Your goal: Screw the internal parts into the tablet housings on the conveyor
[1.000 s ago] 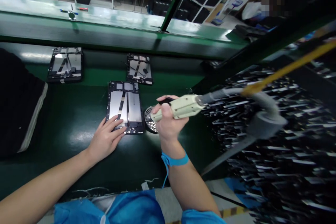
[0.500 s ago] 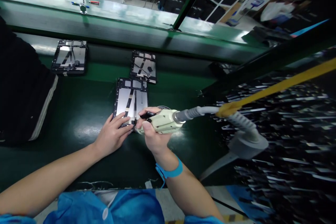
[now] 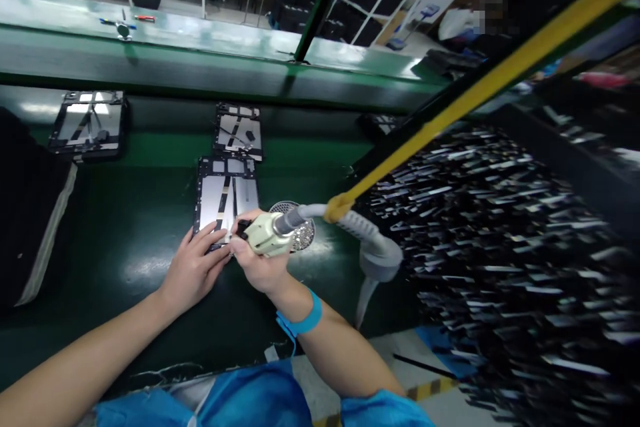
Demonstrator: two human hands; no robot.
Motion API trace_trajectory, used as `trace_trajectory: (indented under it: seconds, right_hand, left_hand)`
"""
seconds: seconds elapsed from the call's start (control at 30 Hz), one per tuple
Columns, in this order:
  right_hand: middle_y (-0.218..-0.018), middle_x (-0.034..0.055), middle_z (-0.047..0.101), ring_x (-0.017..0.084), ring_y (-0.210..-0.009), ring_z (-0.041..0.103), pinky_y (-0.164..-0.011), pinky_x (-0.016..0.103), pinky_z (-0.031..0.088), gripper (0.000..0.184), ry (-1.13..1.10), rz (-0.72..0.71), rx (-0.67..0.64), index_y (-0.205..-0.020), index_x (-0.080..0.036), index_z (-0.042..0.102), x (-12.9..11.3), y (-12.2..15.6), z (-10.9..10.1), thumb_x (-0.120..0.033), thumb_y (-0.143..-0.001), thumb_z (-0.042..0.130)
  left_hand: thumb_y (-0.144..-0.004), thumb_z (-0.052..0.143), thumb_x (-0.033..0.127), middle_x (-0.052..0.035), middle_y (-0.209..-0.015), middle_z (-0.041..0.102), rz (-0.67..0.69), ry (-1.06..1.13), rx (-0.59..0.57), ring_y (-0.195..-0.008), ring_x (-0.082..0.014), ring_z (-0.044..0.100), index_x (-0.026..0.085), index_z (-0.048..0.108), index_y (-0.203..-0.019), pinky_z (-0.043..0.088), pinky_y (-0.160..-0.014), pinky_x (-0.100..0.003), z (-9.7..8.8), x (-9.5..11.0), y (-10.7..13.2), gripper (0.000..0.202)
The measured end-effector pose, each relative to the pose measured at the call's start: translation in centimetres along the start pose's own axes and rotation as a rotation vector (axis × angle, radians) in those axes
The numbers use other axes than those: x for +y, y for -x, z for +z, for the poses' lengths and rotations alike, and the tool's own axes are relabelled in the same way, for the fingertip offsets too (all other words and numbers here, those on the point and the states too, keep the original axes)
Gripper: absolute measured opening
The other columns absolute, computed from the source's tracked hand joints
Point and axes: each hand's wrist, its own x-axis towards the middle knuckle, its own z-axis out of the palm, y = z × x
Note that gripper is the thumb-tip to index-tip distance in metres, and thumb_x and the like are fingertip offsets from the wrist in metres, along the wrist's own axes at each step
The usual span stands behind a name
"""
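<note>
An open tablet (image 3: 245, 195) with silver panels and a dark frame lies on the green bench. My left hand (image 3: 193, 267) rests at its near edge, fingers stretched out over the lower panel. In my right hand (image 3: 265, 272) is a pale green electric screwdriver (image 3: 269, 235), wrapped by the fingers and tilted, its grey cable running off to the right. Its tip is down by the tablet's near edge, hidden behind my fingers. Just right of the tablet, partly behind the screwdriver, sits a round dish (image 3: 305, 235) with small shiny pieces.
Other open tablets lie behind, one in the middle (image 3: 239, 133) and a stack at left (image 3: 90, 121). A dark cloth-like bulk (image 3: 30, 213) stands at the left edge. At right, a yellow strap (image 3: 425, 140) holds up the cable beside densely packed dark strips (image 3: 525, 267).
The view has shifted, so the bench appears further left and more of the round dish shows. My right hand still grips the screwdriver at the tablet's near edge; my left stays on the tablet.
</note>
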Motion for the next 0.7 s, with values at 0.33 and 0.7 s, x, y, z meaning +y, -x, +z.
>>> trace_trajectory:
  seconds: [0.33, 0.7]
  right_hand:
    - [-0.084, -0.0007, 0.069, 0.010, -0.051, 0.061, -0.051, 0.027, 0.052, 0.015, -0.062, -0.053, 0.404, -0.098, -0.022, 0.067, 0.9, -3.4, -4.9, -0.030, -0.086, 0.072]
    - [-0.078, 0.0009, 0.071, 0.011, -0.050, 0.060, -0.054, 0.028, 0.054, 0.016, 0.089, 0.065, 0.450, -0.089, -0.018, 0.067, 2.4, -4.1, -5.5, -0.031, -0.082, 0.072]
  left_hand:
    - [-0.102, 0.058, 0.024, -0.0110, -0.137, 0.068, -0.015, 0.030, 0.041, -0.138, -0.0339, 0.056, 0.026, 0.074, -0.120, 0.047, -0.108, -0.062, 0.5, -0.2, 0.0, 0.024]
    - [-0.102, 0.057, 0.023, -0.0106, -0.137, 0.068, 0.007, 0.029, 0.049, -0.138, -0.0331, 0.055, 0.025, 0.072, -0.122, 0.047, -0.109, -0.061, 0.4, -0.2, 0.0, 0.025]
